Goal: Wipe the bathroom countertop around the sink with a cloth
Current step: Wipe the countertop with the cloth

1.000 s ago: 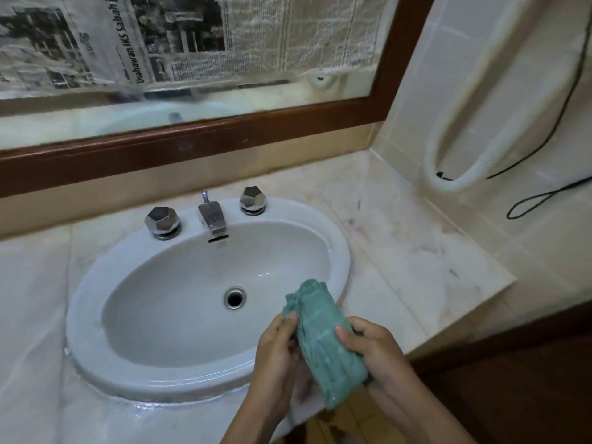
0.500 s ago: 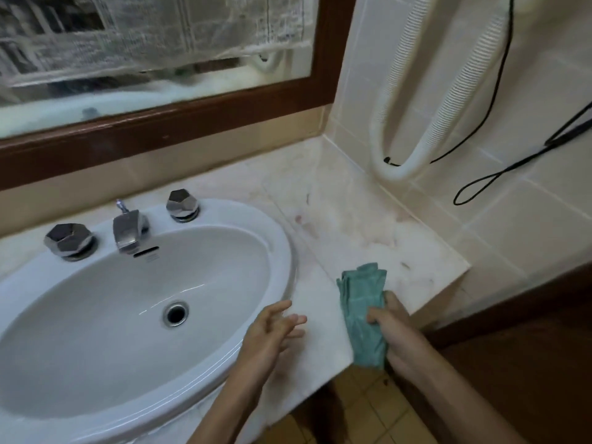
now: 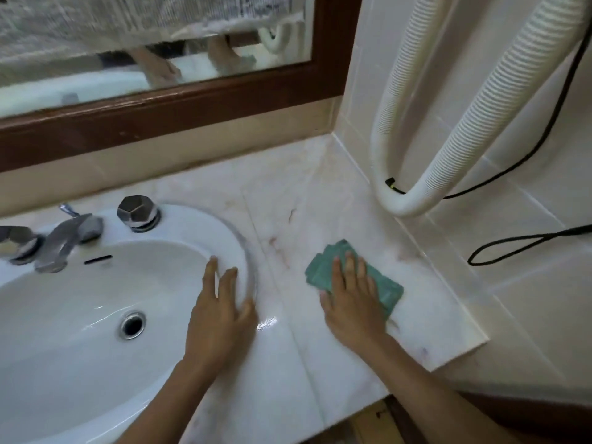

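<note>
cloth (image 3: 386, 288) now down flat on the tabletop (image 3: 320, 203), right of the sink (image 3: 205, 225), near the wall corner; half a second ago it was bunched in the air over the front edge; right grip (image 3: 352, 296) went from pinching it to spread flat, fingers straight, palm pressing it down, nothing clasped; left grip (image 3: 221, 312) let go earlier, now open, holding nothing, resting on the sink rim as a brace; reads as wiping just starting; reddish marks (image 3: 278, 248) between cloth and sink not yet covered.
</note>
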### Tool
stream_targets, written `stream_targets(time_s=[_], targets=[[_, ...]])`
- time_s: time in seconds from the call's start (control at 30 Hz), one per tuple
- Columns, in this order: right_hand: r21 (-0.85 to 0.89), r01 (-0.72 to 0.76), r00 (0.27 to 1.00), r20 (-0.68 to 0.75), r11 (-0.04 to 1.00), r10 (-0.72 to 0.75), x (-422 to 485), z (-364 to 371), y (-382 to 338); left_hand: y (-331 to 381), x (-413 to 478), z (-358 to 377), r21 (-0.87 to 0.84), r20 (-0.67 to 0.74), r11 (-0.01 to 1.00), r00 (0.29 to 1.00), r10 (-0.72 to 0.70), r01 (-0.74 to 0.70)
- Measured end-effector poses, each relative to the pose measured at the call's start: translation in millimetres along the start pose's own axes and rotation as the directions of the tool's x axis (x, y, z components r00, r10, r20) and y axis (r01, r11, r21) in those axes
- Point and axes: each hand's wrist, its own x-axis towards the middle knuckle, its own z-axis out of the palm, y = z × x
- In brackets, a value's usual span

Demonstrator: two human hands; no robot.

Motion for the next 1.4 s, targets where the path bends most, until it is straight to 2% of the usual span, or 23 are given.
stream_targets(time_s=[0.07, 0.1, 0.17, 0.27, 0.33, 0.43, 0.57, 0.67, 0.77, 0.83, 0.97, 1.07, 1.13, 1.2, 1.33, 1.4], targets=[[-0.006, 0.076, 0.987, 0.14, 0.997, -0.075, -18, -2, 3, -1, -2, 2, 0.057, 0.048, 0.998, 0.999, -0.013, 0.01], [-0.006, 0.112, 0.983, 0.146, 0.994, -0.11, -22, -6, 8, -1, -2, 3, 0.084, 0.056, 0.996, 0.998, -0.02, 0.016], [-0.095, 0.259, 0.966, 0.036, 0.961, -0.257, -20, -15, 20, 2, -1, 4, 0.125, 0.028, 0.992, 1.0, -0.01, 0.006], [-0.185, 0.48, 0.877, 0.134, 0.858, -0.462, -1, -13, 46, 4, 0, 7, 0.146, 0.003, 0.989, 1.0, -0.015, 0.014], [-0.17, 0.542, 0.839, 0.173, 0.823, -0.516, 9, -8, 59, 3, -1, 9, 0.151, 0.001, 0.988, 1.0, -0.017, 0.016], [-0.182, 0.501, 0.865, 0.115, 0.846, -0.488, 25, -7, 68, 1, 1, 12, 0.178, -0.024, 0.984, 1.0, 0.018, -0.013], [-0.159, 0.207, 0.976, -0.028, 0.965, -0.214, 99, -19, 59, 3, 2, 11, 0.151, -0.006, 0.988, 1.0, 0.004, -0.003], [-0.128, 0.092, 0.993, -0.068, 0.987, -0.102, 176, -22, 31, 2, 2, 8, 0.147, 0.002, 0.989, 1.0, 0.027, -0.027], [-0.087, 0.09, 0.991, -0.09, 0.992, -0.097, 220, -14, -19, 2, 1, 8, 0.128, 0.007, 0.992, 1.0, 0.012, -0.013], [-0.057, 0.142, 0.985, -0.086, 0.988, -0.146, 209, -4, -47, 2, 2, 7, 0.119, 0.0, 0.993, 1.0, 0.018, -0.018], [-0.047, 0.343, 0.936, -0.066, 0.938, -0.345, 90, 20, -60, 4, 1, 3, 0.026, -0.008, 1.0, 1.0, -0.009, 0.009], [-0.069, 0.417, 0.909, 0.02, 0.906, -0.417, -4, 26, -29, 3, 1, 2, -0.025, -0.036, 1.0, 0.999, -0.008, 0.007], [-0.096, 0.401, 0.916, 0.028, 0.911, -0.4, -24, 22, 4, 2, 1, 3, -0.032, -0.036, 0.999, 0.999, -0.015, 0.014], [-0.125, 0.325, 0.944, -0.008, 0.937, -0.329, -3, 15, 30, 2, 1, 3, -0.036, -0.034, 0.999, 0.999, -0.029, 0.028], [-0.134, 0.088, 0.988, -0.114, 0.987, -0.104, 106, -2, 35, 5, 2, 3, -0.036, -0.032, 0.998, 0.999, -0.044, 0.043], [-0.089, 0.033, 0.992, -0.115, 0.995, -0.043, 151, -5, 12, 5, 1, 3, -0.041, -0.032, 0.998, 0.999, -0.044, 0.042]])
